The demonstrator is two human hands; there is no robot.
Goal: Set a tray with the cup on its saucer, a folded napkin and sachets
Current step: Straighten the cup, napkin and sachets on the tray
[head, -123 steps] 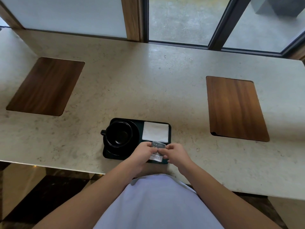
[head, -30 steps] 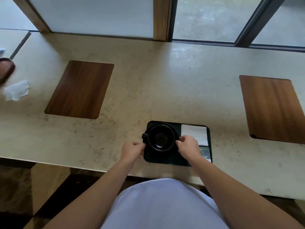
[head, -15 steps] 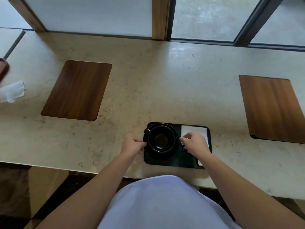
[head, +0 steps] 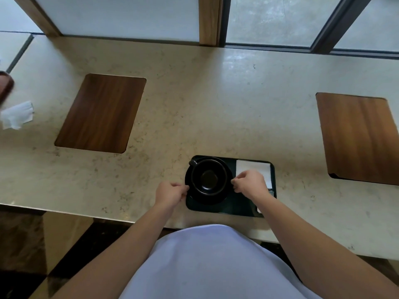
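Both your hands flank the saucer (head: 207,196) at lower centre: left hand (head: 170,194) pinches its left rim, right hand (head: 250,183) its right rim, cup (head: 208,176) between them.

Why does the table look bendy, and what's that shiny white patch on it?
In the head view the wide lens curves the counter edges; the pale patch near the windows is daylight glare. The black cup stays sharp, while the white tissue at the left edge looks smeared.

The right hand (head: 250,183) hides most of the sachets (head: 271,192) and the napkin's (head: 253,167) near edge.
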